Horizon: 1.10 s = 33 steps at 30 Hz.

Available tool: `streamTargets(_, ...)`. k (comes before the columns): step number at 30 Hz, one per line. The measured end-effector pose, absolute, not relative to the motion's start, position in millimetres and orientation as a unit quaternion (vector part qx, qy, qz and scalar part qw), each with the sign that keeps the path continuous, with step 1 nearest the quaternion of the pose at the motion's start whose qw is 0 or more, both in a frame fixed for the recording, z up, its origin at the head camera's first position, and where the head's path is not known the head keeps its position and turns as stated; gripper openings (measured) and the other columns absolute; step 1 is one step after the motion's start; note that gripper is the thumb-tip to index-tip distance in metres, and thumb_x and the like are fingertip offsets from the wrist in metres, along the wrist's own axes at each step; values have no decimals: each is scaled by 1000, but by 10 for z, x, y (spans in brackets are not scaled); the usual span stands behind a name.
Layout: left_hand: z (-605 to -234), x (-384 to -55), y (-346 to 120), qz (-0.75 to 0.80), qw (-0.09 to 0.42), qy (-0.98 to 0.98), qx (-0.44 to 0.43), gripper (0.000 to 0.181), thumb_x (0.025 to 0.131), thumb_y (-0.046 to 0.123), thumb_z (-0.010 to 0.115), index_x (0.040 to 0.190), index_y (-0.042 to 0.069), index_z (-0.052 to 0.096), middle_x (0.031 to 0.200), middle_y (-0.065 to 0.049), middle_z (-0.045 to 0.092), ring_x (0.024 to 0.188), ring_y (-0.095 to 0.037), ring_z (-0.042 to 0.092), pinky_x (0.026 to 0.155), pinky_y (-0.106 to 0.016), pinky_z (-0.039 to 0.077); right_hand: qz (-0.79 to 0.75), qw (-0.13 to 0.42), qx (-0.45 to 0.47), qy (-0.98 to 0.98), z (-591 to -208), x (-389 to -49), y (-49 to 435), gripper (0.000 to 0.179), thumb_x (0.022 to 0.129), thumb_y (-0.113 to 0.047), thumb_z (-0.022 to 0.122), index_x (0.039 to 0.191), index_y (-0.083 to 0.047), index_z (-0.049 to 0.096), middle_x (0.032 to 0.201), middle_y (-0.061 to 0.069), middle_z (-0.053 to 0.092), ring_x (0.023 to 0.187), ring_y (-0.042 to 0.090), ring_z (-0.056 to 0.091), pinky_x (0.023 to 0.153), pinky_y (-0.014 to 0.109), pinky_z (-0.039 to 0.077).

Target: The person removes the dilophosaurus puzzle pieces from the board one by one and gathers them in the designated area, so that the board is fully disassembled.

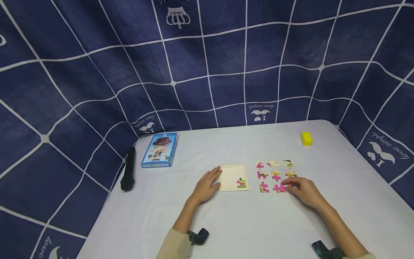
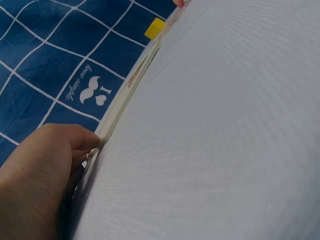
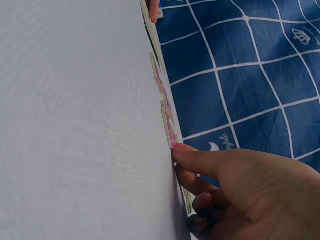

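A square, pale wooden puzzle tray [image 1: 231, 189] lies on the white table, with one pink-and-green jigsaw piece [image 1: 241, 183] in its lower right corner. Along the tray's left edge rests my left hand [image 1: 205, 185], its fingertips and thumb touching the frame. The left wrist view shows the thumb at the tray's near corner. To the right, several loose jigsaw pieces [image 1: 263, 187] lie in rows. My right hand [image 1: 304, 191] pinches the right side of a pink piece [image 1: 279, 188] between thumb and index finger, low at the tabletop. Its other fingers curl beside a yellowish piece [image 1: 291, 173].
A blue game box [image 1: 160, 150] with a cartoon figure lies at the back left, and a black microphone-shaped object [image 1: 129, 169] beside it near the left edge. A yellow block [image 1: 306, 139] sits at the back right. Dark blue checked cloth [image 1: 226, 64] surrounds the table's back and sides.
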State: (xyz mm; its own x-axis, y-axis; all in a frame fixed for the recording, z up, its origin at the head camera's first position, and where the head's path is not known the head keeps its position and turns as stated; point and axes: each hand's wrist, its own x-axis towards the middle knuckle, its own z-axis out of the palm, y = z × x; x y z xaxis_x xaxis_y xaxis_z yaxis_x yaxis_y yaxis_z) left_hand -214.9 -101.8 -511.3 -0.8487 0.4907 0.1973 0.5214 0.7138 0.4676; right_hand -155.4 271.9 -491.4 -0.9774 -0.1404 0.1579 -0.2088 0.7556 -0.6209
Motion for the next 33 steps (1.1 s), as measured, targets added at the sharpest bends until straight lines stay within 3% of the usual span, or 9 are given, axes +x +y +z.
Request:
streamTargets(8,-5122,-2156,-1023,-256,30,-927,-274,53,90,23,50,139,7,40,148,-1,31,135,-16,27,111,-32,17,346,57,88,-932,-4901,-1545,2701,17,81,-6,69,97,-11,70,84,1,58,64,10,40,52,23,30)
streamTargets(15,-5114,-2141,-1023,-259,30,-925,-278,53,90,22,50,139,6,41,148,-2,32,135,-17,28,111,-34,19,438,69,95,-891,-4822,-1548,2529,19,85,-12,66,103,-8,70,61,0,38,52,7,33,40,22,29)
streamTargets(25,-5125,-2138,-1028,-257,32,-926,-275,53,90,23,51,139,7,41,148,-1,31,135,-16,28,111,-32,18,453,75,168,-873,-4829,-1729,1936,26,77,-7,74,103,-7,69,73,-6,57,50,6,39,41,20,35)
streamTargets(33,-5113,-2141,-1025,-256,32,-927,-273,52,90,24,49,139,7,41,148,-1,31,135,-16,27,111,-32,18,418,95,207,-879,-4891,-1869,1620,31,74,-9,75,105,-6,69,77,-7,59,59,6,41,50,21,36)
